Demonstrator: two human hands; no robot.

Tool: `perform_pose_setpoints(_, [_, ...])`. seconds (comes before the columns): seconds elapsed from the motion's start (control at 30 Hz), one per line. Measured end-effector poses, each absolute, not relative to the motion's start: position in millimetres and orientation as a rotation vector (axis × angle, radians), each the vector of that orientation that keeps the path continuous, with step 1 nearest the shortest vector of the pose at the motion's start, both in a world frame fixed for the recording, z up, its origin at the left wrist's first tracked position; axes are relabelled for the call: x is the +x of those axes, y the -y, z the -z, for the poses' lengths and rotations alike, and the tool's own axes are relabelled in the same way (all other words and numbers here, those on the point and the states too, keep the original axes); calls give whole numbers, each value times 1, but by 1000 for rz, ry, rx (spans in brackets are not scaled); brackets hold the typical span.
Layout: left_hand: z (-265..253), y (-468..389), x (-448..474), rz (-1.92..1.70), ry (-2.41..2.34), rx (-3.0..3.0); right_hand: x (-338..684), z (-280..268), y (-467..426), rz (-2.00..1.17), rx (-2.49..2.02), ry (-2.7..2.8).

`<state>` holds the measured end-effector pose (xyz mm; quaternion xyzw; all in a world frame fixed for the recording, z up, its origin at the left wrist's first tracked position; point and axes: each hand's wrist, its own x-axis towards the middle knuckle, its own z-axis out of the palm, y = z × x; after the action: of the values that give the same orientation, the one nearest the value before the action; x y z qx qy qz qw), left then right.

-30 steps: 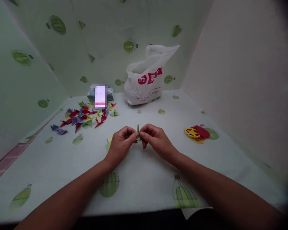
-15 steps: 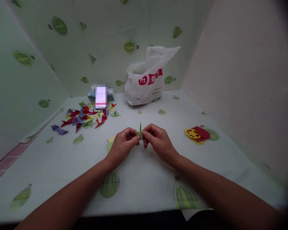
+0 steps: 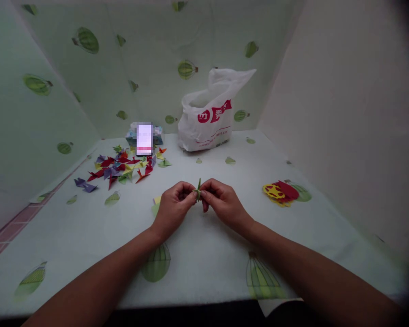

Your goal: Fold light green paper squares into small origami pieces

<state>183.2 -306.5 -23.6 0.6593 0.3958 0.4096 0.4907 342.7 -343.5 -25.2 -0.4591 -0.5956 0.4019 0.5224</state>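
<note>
**Green folded paper pinched between both hands, long axis near 12–6**

Clock centred on the held piece, 12 = away from the wearer.

Green folded paper (image 3: 199,194) sits mid-view, over the near-middle of the worktop (image 3: 204,268). Slim tip points to 12, leaning a touch toward 1; long axis runs roughly 12–6. Shorter point sticks out toward 9, by the left fingertips. Lower end partly hidden by fingers; exact fold can't be read. Can't tell its clearance off the worktop.

Left hand (image 3: 175,204): thumb and fingers closed in a narrow pinch on the paper's 9 o'clock side. Right hand (image 3: 225,204): same, 3 o'clock side. Fingertips nearly meet.

Around it:
- Paper sheets (image 3: 156,209), green and yellow, between 8 and 9, partly covered by left hand.
- Pile of folded paper birds (image 3: 112,171), mixed colours, 9 to 10.
- Lit screen (image 3: 145,137), upright, between 10 and 11, in front of a pixelated box (image 3: 159,137).
- White plastic bag (image 3: 206,129), 12.
- Red and yellow cut-outs (image 3: 280,193), overlapping, 3.
</note>
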Motion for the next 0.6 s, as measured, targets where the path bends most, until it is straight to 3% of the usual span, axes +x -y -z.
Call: perform_pose_setpoints(0.6, [19, 309, 181, -944, -850, 1616, 343, 28, 342, -1130, -1063, 1235])
